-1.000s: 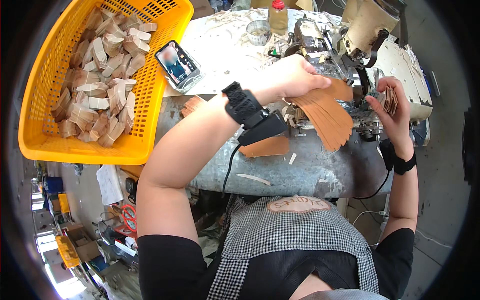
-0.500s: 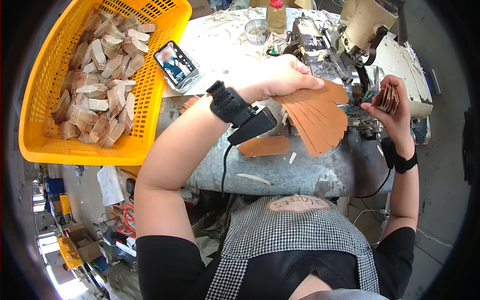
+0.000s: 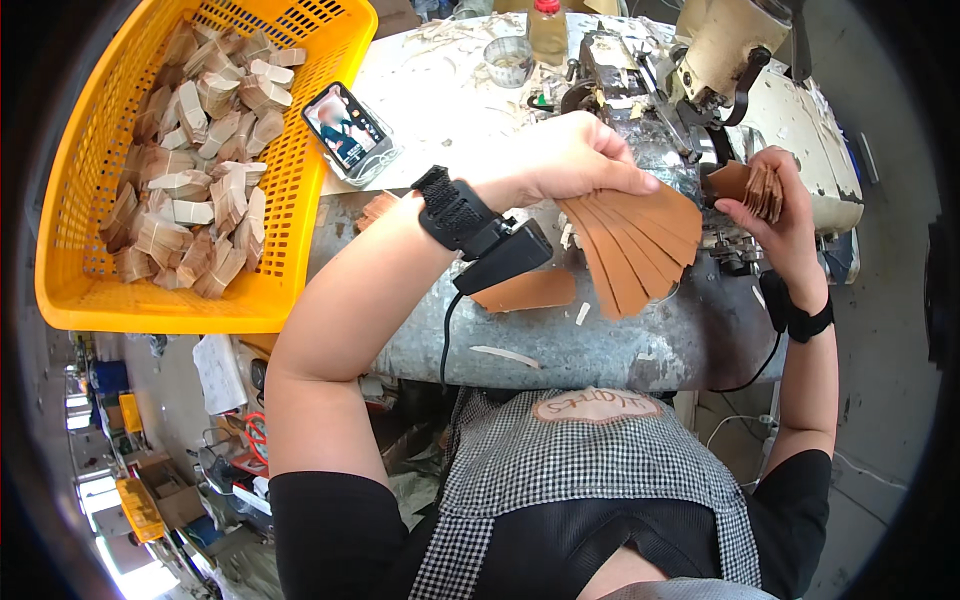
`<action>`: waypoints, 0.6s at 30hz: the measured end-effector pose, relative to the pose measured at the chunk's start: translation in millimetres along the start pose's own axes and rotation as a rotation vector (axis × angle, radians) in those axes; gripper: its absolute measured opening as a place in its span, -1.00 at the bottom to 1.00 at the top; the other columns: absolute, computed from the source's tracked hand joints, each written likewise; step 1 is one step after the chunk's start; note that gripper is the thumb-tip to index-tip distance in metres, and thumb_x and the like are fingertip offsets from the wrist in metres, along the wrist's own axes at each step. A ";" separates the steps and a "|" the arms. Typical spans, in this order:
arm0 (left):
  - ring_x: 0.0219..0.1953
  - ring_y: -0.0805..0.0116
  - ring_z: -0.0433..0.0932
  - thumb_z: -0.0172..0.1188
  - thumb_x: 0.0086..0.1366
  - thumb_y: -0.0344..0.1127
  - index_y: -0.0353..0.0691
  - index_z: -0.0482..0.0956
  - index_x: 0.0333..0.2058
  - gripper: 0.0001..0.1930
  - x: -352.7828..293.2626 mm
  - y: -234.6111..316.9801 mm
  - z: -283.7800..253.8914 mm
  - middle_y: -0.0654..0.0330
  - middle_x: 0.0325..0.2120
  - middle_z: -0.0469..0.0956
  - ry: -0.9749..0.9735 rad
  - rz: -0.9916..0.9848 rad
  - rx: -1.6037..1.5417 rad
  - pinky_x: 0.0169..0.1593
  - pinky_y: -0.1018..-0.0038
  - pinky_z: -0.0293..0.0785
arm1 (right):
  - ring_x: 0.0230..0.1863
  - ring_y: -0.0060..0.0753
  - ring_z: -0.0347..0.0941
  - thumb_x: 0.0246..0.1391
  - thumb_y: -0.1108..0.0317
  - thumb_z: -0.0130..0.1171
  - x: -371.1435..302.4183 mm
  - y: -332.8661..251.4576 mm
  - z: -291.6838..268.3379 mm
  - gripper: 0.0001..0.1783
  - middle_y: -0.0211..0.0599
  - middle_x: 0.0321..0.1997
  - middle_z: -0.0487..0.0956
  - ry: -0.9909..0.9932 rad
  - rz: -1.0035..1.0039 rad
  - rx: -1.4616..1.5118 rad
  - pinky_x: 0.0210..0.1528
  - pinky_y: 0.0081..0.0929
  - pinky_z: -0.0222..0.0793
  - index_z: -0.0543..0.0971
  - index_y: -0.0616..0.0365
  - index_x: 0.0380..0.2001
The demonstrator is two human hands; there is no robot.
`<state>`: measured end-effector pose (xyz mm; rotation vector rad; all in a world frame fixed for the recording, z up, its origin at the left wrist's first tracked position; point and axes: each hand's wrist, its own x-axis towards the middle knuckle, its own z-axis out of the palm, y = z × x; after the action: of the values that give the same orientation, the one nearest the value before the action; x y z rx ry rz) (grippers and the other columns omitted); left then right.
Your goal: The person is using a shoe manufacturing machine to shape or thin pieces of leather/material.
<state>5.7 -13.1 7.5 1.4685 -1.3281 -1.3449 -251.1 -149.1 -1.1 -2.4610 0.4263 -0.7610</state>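
My left hand [image 3: 590, 165] pinches a fan of brown leather pieces [image 3: 635, 245], spread out over the metal work surface in front of the machine. In my right hand [image 3: 788, 215] is a bunched stack of leather pieces [image 3: 764, 193], held edge-on. One brown piece [image 3: 728, 180] sticks out from that stack toward the machine's working parts. The machine [image 3: 735, 60], with a cream-coloured head and dark metal parts, stands just beyond both hands. A single loose leather piece [image 3: 530, 291] lies on the metal surface, left of the fan.
At the left stands a yellow plastic basket [image 3: 180, 318] with many bundles of pale leather pieces [image 3: 215, 150]. A phone [image 3: 345, 128] leans beside it on the white table. Farther back are a small round container [image 3: 508, 62] and a red-capped bottle [image 3: 547, 32]. Scraps litter the table.
The fan in my left hand has shifted slightly right and opened wider. A brown piece now shows at the left of my right hand's stack, next to the machine.
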 end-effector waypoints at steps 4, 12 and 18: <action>-0.53 0.65 0.52 0.33 0.18 -0.07 -0.23 0.62 -0.44 -0.69 1.7 -1.1 -5.7 0.34 -0.52 0.61 0.015 -0.118 -0.178 -0.40 0.66 0.42 | -0.27 -0.53 0.31 -0.23 0.54 0.47 -4.2 2.7 -4.8 -0.45 -0.38 -0.25 0.39 0.157 0.018 0.170 -0.16 -0.61 0.30 0.38 0.21 -0.16; -0.53 0.52 0.56 0.34 0.13 0.02 -0.26 0.66 -0.45 -0.61 18.1 2.3 9.4 0.22 -0.55 0.63 0.206 -0.139 0.153 -0.36 0.55 0.49 | -0.14 -0.30 0.42 -0.10 0.45 0.40 10.4 -5.6 2.4 -0.53 -0.25 -0.19 0.49 0.064 -0.096 0.059 -0.09 -0.44 0.36 0.41 0.19 -0.12; -0.51 0.56 0.57 0.40 0.10 -0.05 -0.29 0.65 -0.38 -0.64 1.7 2.1 3.3 0.21 -0.50 0.63 -0.023 -0.029 -0.168 -0.36 0.62 0.49 | -0.27 -0.28 0.41 -0.19 0.43 0.46 4.1 -6.7 -6.5 -0.50 -0.25 -0.26 0.47 0.004 -0.045 -0.074 -0.19 -0.45 0.37 0.41 0.18 -0.18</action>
<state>1.9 -14.8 8.5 1.3663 -1.1819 -1.4592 -250.8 -147.9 9.1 -2.5458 0.4086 -0.7812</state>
